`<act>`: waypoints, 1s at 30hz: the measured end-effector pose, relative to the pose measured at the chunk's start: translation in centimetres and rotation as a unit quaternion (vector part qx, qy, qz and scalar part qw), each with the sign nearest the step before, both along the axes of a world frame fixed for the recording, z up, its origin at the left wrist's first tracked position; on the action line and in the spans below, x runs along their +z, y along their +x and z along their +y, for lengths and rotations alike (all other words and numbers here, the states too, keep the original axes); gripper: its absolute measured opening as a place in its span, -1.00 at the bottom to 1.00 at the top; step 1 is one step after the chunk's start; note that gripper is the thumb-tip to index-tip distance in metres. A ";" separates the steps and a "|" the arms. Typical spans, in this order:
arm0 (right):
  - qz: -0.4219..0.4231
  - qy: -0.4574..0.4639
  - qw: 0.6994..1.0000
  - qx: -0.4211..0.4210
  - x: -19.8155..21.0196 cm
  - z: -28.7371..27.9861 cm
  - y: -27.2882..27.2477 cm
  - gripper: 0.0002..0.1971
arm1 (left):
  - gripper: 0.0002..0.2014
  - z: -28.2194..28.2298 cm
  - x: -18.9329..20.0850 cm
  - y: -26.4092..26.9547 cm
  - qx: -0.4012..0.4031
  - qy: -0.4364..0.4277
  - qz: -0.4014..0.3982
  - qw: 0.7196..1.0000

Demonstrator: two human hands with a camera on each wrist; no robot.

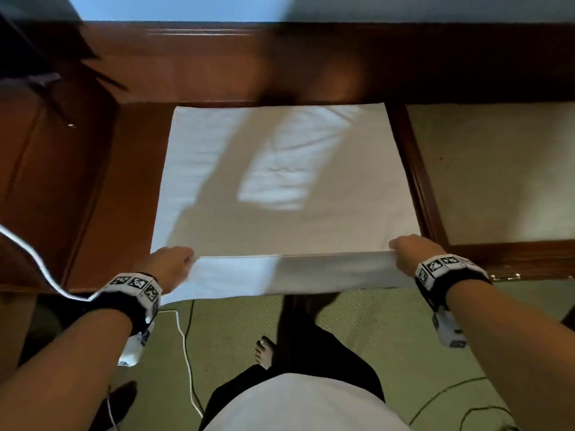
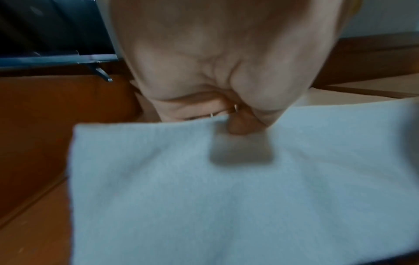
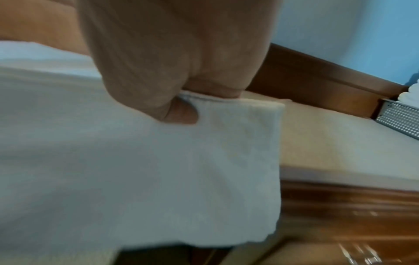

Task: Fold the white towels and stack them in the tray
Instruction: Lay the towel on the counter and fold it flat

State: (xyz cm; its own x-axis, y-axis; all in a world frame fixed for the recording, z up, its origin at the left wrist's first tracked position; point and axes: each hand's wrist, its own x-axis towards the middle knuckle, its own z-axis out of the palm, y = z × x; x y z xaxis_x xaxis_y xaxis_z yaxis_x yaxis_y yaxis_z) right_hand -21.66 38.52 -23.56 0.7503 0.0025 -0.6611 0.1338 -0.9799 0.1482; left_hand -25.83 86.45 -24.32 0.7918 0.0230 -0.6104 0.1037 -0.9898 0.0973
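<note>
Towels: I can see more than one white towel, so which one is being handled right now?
The spread-out towel on the wooden table: left hand and right hand each pinch a near corner. The other towels sit untouched in the perforated tray.

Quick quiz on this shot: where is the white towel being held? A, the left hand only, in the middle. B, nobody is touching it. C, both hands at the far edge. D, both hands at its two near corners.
D: the left hand and the right hand each pinch a near corner of the white towel, thumb on top in both wrist views.
</note>
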 end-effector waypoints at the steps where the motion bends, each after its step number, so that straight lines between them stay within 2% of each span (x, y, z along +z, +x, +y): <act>1: -0.021 0.003 1.000 -0.003 0.6 0.0 1.0 -0.78 | -0.69 0.1 0.6 0.9 0.005 -0.003 -0.025 1.000; 5: -0.080 0.015 0.996 -0.020 2.3 -0.1 5.7 -0.76 | -0.76 0.8 2.3 4.7 0.036 -0.014 -0.111 0.993; 10: -0.133 0.042 0.990 -0.021 3.0 0.4 12.6 -0.79 | -0.80 1.2 3.3 11.2 0.054 0.002 -0.148 0.987; 14: -0.138 0.042 0.989 -0.028 1.8 0.9 18.1 -0.72 | -0.81 1.1 2.3 16.4 0.069 0.024 -0.158 0.985; 18: -0.103 0.043 0.993 -0.039 -1.4 0.8 22.3 -0.67 | -0.83 0.5 -0.6 19.8 0.077 0.037 -0.141 0.986; 20: -0.102 0.042 0.994 -0.029 -3.0 0.6 22.9 -0.72 | -0.83 0.2 -1.8 20.3 0.078 0.026 -0.152 0.985; 22: -0.155 0.039 0.987 -0.007 -5.0 0.1 23.0 -0.70 | -0.80 0.2 -3.4 20.8 0.066 0.053 -0.152 0.985; 24: -0.251 0.076 0.965 -0.014 -6.7 -0.2 22.0 -0.61 | -0.57 0.0 -4.7 20.2 0.061 0.088 -0.146 0.983; 26: -0.332 0.131 0.934 -0.024 -7.7 0.6 20.3 -0.57 | -0.35 -0.8 -5.7 18.6 0.061 0.060 -0.170 0.982; 28: -0.326 0.181 0.927 -0.043 -8.6 2.0 17.5 -0.49 | -0.29 -2.1 -6.8 15.8 0.039 0.015 -0.170 0.984; 30: -0.261 0.196 0.944 -0.053 -9.6 3.0 13.7 -0.39 | -0.27 -3.0 -8.2 12.2 0.002 0.005 -0.133 0.991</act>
State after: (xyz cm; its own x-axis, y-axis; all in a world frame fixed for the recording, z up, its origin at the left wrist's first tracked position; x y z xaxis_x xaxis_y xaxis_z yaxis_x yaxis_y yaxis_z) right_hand -7.99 41.49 -33.17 0.9834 0.0758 -0.1650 0.0402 -0.9770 -0.2093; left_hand -13.58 83.45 -32.48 0.9244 0.0313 -0.3803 0.0797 -0.9905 0.1122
